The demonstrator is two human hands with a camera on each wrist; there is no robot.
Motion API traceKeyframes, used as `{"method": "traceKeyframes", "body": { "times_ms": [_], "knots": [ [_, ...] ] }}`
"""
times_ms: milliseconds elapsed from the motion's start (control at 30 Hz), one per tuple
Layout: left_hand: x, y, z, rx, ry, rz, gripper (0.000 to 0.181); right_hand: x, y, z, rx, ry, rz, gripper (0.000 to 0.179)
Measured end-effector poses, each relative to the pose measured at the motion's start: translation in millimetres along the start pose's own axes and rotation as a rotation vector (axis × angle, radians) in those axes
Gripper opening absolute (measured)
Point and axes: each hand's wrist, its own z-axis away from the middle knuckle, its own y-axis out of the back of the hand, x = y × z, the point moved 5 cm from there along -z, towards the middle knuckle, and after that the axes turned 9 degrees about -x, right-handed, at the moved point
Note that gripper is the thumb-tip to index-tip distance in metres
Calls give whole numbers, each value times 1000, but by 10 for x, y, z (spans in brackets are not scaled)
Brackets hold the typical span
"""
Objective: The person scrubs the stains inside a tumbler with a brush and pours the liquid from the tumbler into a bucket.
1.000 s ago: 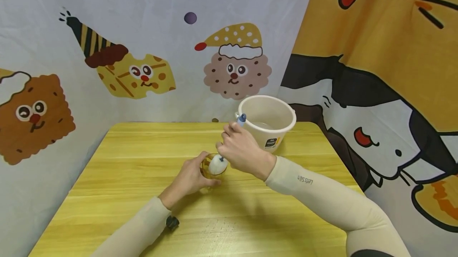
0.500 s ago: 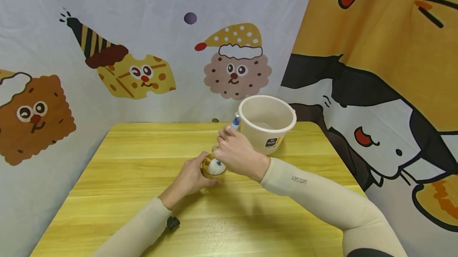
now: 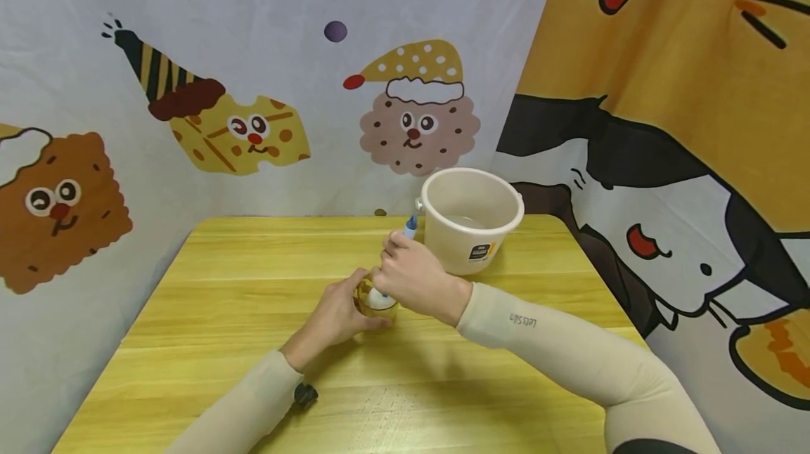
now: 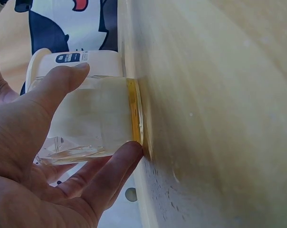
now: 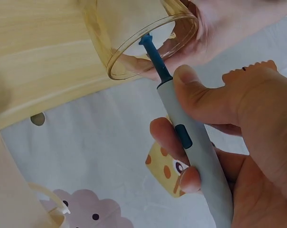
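My left hand [image 3: 338, 310] grips a clear amber-tinted glass cup [image 4: 93, 111], thumb on one side and fingers round the other. The cup is upright, its base at the tabletop. In my right hand [image 3: 418, 275] is a cup brush [image 5: 196, 137] with a long grey handle, a dark blue neck and a blue end tip. The brush's white sponge head [image 5: 129, 19] sits inside the cup and fills much of it. In the head view, my right hand hides part of the cup's rim and most of the handle.
A cream bucket [image 3: 446, 243] with a dark label stands just behind my right hand, at the table's back. The wooden table [image 3: 253, 264] has small wet spots near its front. Cartoon-print curtains [image 3: 266, 32] hang behind and beside it.
My right hand has moved down and left with the brush. The sponge head has sunk deeper into the cup and the handle stands steeper. My left hand keeps its place.
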Motion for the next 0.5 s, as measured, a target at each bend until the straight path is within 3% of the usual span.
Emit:
{"method": "traceKeyframes", "body": {
  "times_ms": [267,500],
  "knots": [
    [-3,-3,2,-1,4,2,80,-28,-25,22,30,25,53,5],
    [-4,5,3,-6,7,-6,82,20,-49,39,-38,56,42,21]
  ]
}}
